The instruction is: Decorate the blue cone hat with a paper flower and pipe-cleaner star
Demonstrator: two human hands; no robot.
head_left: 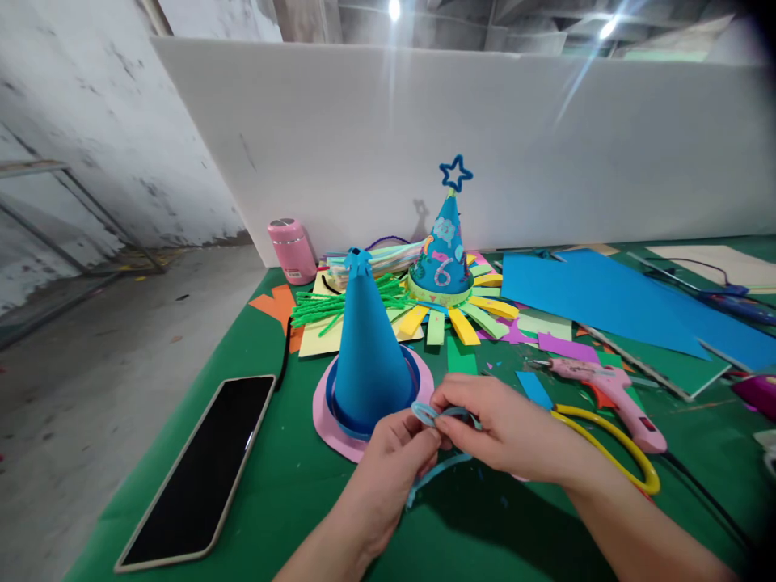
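My left hand [403, 449] and my right hand [491, 420] meet at the front of the table, both closed on a light blue pipe cleaner [423, 413]. A small loop of it rises between the fingertips, and a loose end hangs below. Just behind my left hand stands a plain blue paper cone hat [369, 347] on a pink round brim [327, 432]; its tip is cut into small flaps. Farther back is a decorated blue cone hat [445, 250] with a dark blue star [456, 173] on top and yellow and green paper strips around its base.
A phone [200, 473] lies at the left. A pink hot glue gun [606, 388] and yellow-handled scissors [612, 436] lie to the right. Green pipe cleaners [318, 307], a pink bottle [292, 250] and blue sheets [582, 299] sit toward the back, before a white panel [339, 145].
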